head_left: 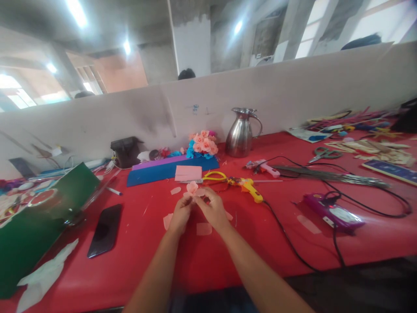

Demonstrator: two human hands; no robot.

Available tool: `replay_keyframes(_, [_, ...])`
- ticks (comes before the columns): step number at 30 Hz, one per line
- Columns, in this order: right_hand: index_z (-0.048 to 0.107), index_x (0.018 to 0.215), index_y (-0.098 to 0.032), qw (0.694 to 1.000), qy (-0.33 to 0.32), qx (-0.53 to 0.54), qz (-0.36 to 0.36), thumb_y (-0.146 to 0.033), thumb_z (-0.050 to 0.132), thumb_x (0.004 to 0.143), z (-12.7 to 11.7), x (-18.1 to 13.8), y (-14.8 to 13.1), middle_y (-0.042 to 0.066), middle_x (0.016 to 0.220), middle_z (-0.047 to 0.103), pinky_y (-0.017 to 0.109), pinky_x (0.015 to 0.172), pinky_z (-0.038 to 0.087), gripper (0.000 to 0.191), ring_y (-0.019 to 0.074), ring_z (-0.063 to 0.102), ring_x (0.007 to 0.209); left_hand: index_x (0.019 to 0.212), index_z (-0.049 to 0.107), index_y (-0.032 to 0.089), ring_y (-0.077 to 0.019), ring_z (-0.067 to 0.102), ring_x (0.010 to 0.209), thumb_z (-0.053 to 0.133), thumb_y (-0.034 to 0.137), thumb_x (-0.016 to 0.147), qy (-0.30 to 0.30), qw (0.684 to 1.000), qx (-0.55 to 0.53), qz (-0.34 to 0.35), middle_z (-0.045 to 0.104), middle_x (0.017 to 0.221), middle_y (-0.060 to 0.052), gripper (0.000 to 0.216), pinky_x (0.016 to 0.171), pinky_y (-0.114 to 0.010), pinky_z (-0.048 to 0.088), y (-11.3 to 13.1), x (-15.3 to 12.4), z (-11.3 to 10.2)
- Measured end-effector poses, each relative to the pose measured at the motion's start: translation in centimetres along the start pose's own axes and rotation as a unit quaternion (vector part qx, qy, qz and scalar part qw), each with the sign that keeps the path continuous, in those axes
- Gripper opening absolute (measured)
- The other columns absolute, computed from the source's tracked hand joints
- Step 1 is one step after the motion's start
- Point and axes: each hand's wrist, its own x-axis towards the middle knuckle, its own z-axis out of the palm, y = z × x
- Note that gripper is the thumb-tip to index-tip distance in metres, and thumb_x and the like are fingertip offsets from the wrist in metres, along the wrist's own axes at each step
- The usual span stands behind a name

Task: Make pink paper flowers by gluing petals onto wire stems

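Between my two hands is a small pink paper flower (192,188). My left hand (181,212) pinches it from below, its fingers closed at the base. With closed fingertips, my right hand (211,208) holds a loose pink paper petal (200,191) against the flower's right side. More cut petals lie on the red table around my hands, one petal (204,229) just below them and another (175,190) to the upper left. Beyond the flower are a stack of pink paper (188,173) and yellow-handled scissors (215,176).
A yellow glue gun (251,190) with a black cord lies to the right, near a pink glue gun (265,168) and a purple power box (334,213). A steel jug (240,132) and a finished flower bunch (203,144) stand behind. A phone (104,230) lies left.
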Motion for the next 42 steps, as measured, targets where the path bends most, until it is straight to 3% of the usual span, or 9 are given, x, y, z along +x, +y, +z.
replay_keyframes(7, [0.063,0.079,-0.02,1.0,0.002,0.009,0.02,-0.029,0.055,0.077,0.0,0.0,0.0,0.003,0.083,0.06,0.026,0.065,0.044,0.012,0.0159,0.056,0.076,0.078,0.067,0.016,-0.0164,0.059,0.079,0.069,0.029,0.065,0.025,0.998,0.022,0.048,0.066,0.079,-0.004,0.019,0.079,-0.028,0.043,0.6,0.0,0.2])
replay_keyframes(11, [0.065,0.084,-0.021,0.994,-0.003,0.087,0.066,-0.025,0.055,0.072,-0.2,0.1,0.1,0.003,0.086,0.065,0.029,0.07,0.046,0.016,0.0179,0.058,0.079,0.077,0.067,0.016,-0.0158,0.058,0.079,0.07,0.029,0.064,0.056,0.996,0.032,0.065,0.066,0.079,-0.003,0.018,0.079,-0.028,0.042,0.1,0.4,-0.3])
replay_keyframes(14, [0.067,0.084,-0.021,0.976,0.0,0.183,0.116,-0.025,0.054,0.072,-0.3,0.3,0.1,0.002,0.083,0.068,0.03,0.072,0.046,0.018,0.019,0.06,0.079,0.076,0.066,0.017,-0.0145,0.057,0.077,0.07,0.03,0.065,0.058,0.995,0.032,0.08,0.064,0.078,-0.002,0.017,0.078,-0.027,0.042,-0.4,0.7,-0.8])
replay_keyframes(20, [0.068,0.078,-0.019,0.929,0.022,0.317,0.19,-0.033,0.062,0.072,-0.5,0.6,0.2,0.002,0.07,0.067,0.026,0.061,0.043,0.016,0.0141,0.058,0.064,0.081,0.065,0.016,-0.0128,0.053,0.07,0.065,0.028,0.07,0.022,0.995,0.07,0.075,0.061,0.073,-0.002,0.016,0.072,-0.025,0.041,-0.7,0.7,-1.0])
replay_keyframes(26, [0.064,0.065,-0.019,0.927,0.046,0.316,0.197,-0.03,0.066,0.069,-0.5,0.6,0.5,-0.002,0.062,0.063,0.022,0.058,0.037,0.013,0.0101,0.052,0.058,0.078,0.063,0.017,-0.0115,0.051,0.071,0.063,0.025,0.072,-0.014,0.994,0.059,0.087,0.06,0.077,-0.001,0.01,0.07,-0.022,0.039,0.4,0.2,-0.4])
replay_keyframes(30, [0.064,0.064,-0.018,0.925,0.052,0.313,0.21,-0.03,0.066,0.067,-0.5,0.6,0.5,-0.002,0.061,0.062,0.023,0.058,0.036,0.013,0.01,0.051,0.057,0.081,0.064,0.017,-0.0099,0.049,0.068,0.064,0.027,0.072,-0.027,0.998,0.017,0.059,0.059,0.076,0.0,0.013,0.069,-0.022,0.038,0.2,0.2,-0.3])
replay_keyframes(36, [0.065,0.064,-0.019,0.923,0.051,0.31,0.221,-0.03,0.066,0.064,-0.6,0.7,0.6,-0.001,0.063,0.063,0.024,0.059,0.036,0.011,0.0107,0.051,0.059,0.072,0.064,0.014,-0.0091,0.049,0.063,0.066,0.032,0.071,-0.002,0.998,-0.055,0.033,0.057,0.067,0.0,0.018,0.067,-0.023,0.039,-0.5,0.6,-0.8])
replay_keyframes(42, [0.065,0.065,-0.019,0.928,0.04,0.301,0.217,-0.033,0.066,0.066,-0.6,0.6,0.5,-0.002,0.059,0.06,0.024,0.058,0.034,0.014,0.0095,0.047,0.055,0.076,0.067,0.015,-0.0094,0.051,0.064,0.072,0.028,0.064,0.018,0.998,-0.057,0.029,0.061,0.07,-0.001,0.019,0.068,-0.023,0.041,-0.4,0.7,-0.9])
